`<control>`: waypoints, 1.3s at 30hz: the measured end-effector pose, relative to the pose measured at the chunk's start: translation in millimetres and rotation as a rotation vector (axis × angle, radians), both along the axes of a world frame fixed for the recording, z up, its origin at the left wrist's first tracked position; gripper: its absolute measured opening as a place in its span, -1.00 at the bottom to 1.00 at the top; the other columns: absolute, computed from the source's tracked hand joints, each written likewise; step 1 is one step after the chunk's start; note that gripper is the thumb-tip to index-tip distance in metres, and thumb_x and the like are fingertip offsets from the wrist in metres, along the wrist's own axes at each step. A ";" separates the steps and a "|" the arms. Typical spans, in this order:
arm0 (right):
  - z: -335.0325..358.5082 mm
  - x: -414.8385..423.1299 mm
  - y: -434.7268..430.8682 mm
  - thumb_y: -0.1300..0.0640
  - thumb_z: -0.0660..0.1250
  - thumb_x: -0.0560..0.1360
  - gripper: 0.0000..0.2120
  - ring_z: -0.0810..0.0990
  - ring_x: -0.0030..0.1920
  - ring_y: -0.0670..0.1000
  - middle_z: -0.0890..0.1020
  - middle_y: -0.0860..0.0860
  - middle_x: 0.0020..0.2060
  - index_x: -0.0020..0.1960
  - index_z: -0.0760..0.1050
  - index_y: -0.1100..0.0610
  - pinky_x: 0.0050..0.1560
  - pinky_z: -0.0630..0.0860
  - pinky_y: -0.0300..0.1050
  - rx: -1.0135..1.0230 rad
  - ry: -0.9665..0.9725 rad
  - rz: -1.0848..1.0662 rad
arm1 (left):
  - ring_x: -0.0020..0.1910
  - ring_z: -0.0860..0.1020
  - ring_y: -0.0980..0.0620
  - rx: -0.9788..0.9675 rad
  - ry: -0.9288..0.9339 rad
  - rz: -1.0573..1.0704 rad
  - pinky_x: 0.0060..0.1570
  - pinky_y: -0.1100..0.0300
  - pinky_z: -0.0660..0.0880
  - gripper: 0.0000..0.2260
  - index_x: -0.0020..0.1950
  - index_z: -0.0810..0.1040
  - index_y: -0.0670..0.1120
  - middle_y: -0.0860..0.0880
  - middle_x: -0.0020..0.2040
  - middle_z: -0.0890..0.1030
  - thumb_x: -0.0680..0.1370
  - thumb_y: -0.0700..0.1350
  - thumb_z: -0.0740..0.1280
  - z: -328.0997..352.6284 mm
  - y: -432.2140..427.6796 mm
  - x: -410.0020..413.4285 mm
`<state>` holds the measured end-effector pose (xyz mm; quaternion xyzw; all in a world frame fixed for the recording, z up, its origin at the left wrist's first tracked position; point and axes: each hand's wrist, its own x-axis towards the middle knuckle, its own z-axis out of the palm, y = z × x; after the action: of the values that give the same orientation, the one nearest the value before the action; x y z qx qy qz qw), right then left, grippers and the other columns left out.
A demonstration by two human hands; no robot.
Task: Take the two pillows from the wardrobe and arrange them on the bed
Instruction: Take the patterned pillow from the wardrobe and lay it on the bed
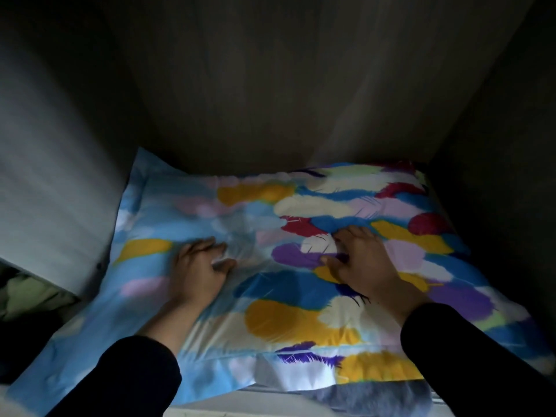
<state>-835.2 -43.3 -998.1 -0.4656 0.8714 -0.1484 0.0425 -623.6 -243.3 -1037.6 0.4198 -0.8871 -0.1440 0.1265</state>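
Head view. A soft rectangular pillow in a light-blue case printed with yellow, purple, red and white feathers (294, 266) lies flat inside the dark wooden wardrobe compartment (270, 85), filling the centre and lower half of the frame. Both hands press on its top — the left hand (200, 266) at centre left with fingers curled into the fabric, bunching it; the right hand (358, 260) at centre right, fingers spread and bent, pinching cloth. Black sleeves (141, 374) enter from the lower edge. A pale side panel (45, 191) stands at upper left.
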 end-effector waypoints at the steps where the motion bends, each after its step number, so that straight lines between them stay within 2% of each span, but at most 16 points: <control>1: 0.0 0.5 0.1 -0.04 0.38 0.43 -0.63 0.45 0.12 0.17 0.58 0.12 0.04 0.12 0.51 0.17 0.17 0.35 -0.01 -0.005 0.006 0.034 | 0.22 0.52 -0.09 0.003 0.016 -0.007 0.29 0.09 0.35 -0.72 0.08 0.64 -0.01 -0.07 0.18 0.63 0.40 0.02 0.42 1.4 -3.1 -2.1; 3: 0.3 4.0 -0.5 0.06 0.35 0.46 -0.76 0.47 0.06 0.18 0.59 0.13 -0.03 0.05 0.53 0.18 0.10 0.37 -0.02 -0.001 0.044 0.112 | 0.04 0.60 -0.16 0.048 0.070 -0.016 0.11 0.03 0.48 -0.83 -0.07 0.69 -0.05 -0.11 0.01 0.70 0.36 -0.07 0.48 5.8 -7.3 -5.4; 6: 2.7 7.5 -6.3 0.18 0.29 0.48 -0.85 0.49 0.04 0.20 0.61 0.15 -0.04 0.01 0.54 0.18 0.05 0.39 -0.02 0.039 0.123 0.201 | -0.10 0.59 -0.20 0.069 0.088 -0.018 -0.06 -0.02 0.52 -0.94 -0.19 0.70 -0.08 -0.12 -0.15 0.71 0.36 -0.15 0.46 10.3 -7.0 -5.6; 10: 6.4 9.8 -7.7 0.18 0.25 0.51 -0.84 0.50 0.07 0.17 0.61 0.11 0.00 0.06 0.53 0.14 0.08 0.39 -0.03 0.021 0.144 0.158 | -0.12 0.56 -0.21 0.007 0.098 -0.002 -0.11 -0.02 0.51 -0.86 -0.26 0.63 -0.10 -0.15 -0.18 0.68 0.36 -0.14 0.27 10.5 2.7 -3.8; 14: 16.7 20.6 0.7 0.26 0.24 0.46 -0.79 0.50 0.08 0.16 0.58 0.10 0.04 0.08 0.49 0.13 0.05 0.40 -0.03 0.017 0.151 0.136 | -0.06 0.53 -0.25 -0.010 0.100 0.024 -0.14 -0.06 0.46 -0.93 -0.16 0.56 -0.18 -0.26 -0.13 0.61 0.47 -0.24 0.29 24.7 11.6 -2.9; 19: 61.5 24.3 15.8 0.34 0.29 0.38 -0.80 0.52 0.05 0.20 0.62 0.17 -0.04 -0.02 0.53 0.18 0.02 0.45 0.00 -0.102 0.110 0.052 | -0.08 0.51 -0.29 -0.028 0.218 -0.002 -0.15 -0.09 0.43 -0.91 -0.19 0.50 -0.24 -0.32 -0.17 0.57 0.50 -0.28 0.26 64.5 27.2 1.0; 22: 101.2 27.4 30.6 0.37 0.28 0.36 -0.84 0.52 -0.03 0.22 0.61 0.20 -0.12 -0.11 0.52 0.19 -0.07 0.44 0.02 -0.094 0.077 0.017 | -0.11 0.53 -0.29 -0.024 0.259 -0.007 -0.15 -0.09 0.44 -0.93 -0.18 0.51 -0.24 -0.31 -0.18 0.59 0.49 -0.29 0.26 101.5 36.4 5.0; 25: 149.9 43.4 54.2 0.34 0.28 0.43 -0.93 0.53 -0.09 0.24 0.60 0.23 -0.18 -0.18 0.49 0.21 -0.10 0.44 0.05 -0.109 0.027 -0.010 | -0.14 0.55 -0.28 0.029 0.290 0.000 -0.15 -0.11 0.46 -0.93 -0.19 0.50 -0.23 -0.31 -0.17 0.60 0.47 -0.33 0.25 156.5 48.3 18.1; 29: 226.0 87.0 85.0 0.29 0.26 0.49 -0.90 0.53 -0.08 0.25 0.61 0.26 -0.18 -0.19 0.51 0.25 -0.08 0.44 0.07 -0.094 -0.076 -0.040 | -0.15 0.55 -0.31 0.106 0.231 -0.015 -0.16 -0.12 0.46 -0.93 -0.17 0.50 -0.25 -0.34 -0.18 0.59 0.45 -0.37 0.25 234.8 73.2 57.6; 31: 264.7 112.8 97.6 0.26 0.24 0.51 -0.88 0.53 -0.05 0.24 0.62 0.25 -0.15 -0.16 0.51 0.25 -0.07 0.43 0.06 -0.073 -0.133 -0.054 | -0.14 0.55 -0.33 0.172 0.200 0.010 -0.16 -0.11 0.46 -0.93 -0.15 0.50 -0.25 -0.34 -0.15 0.58 0.48 -0.30 0.23 271.6 88.4 83.5; 34: 313.9 154.5 115.5 0.26 0.22 0.50 -0.89 0.52 -0.03 0.23 0.61 0.23 -0.13 -0.14 0.51 0.24 -0.06 0.41 0.07 -0.003 -0.194 -0.047 | -0.18 0.55 -0.30 0.252 0.174 0.019 -0.19 -0.04 0.43 -0.81 -0.18 0.48 -0.25 -0.34 -0.18 0.59 0.47 -0.16 0.15 320.3 107.4 124.3; 36: 341.3 182.7 129.4 0.29 0.24 0.44 -0.93 0.52 -0.04 0.23 0.61 0.22 -0.14 -0.15 0.50 0.23 -0.09 0.39 0.07 0.038 -0.210 -0.062 | -0.17 0.56 -0.30 0.284 0.145 0.018 -0.18 -0.01 0.42 -0.87 -0.19 0.48 -0.26 -0.35 -0.18 0.59 0.50 -0.23 0.20 349.4 118.1 148.8; 39: 378.4 221.2 155.7 0.26 0.25 0.41 -0.91 0.52 -0.01 0.22 0.60 0.20 -0.12 -0.11 0.51 0.22 -0.08 0.40 0.07 0.105 -0.230 -0.065 | -0.13 0.57 -0.32 0.315 0.089 -0.002 -0.15 -0.08 0.46 -0.94 -0.17 0.49 -0.26 -0.36 -0.14 0.60 0.49 -0.32 0.24 390.3 133.4 176.5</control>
<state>-614.0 112.4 -619.7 -0.4143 0.8819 -0.1564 0.1615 -447.1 -109.9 -647.4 0.4268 -0.8475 -0.3001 0.0980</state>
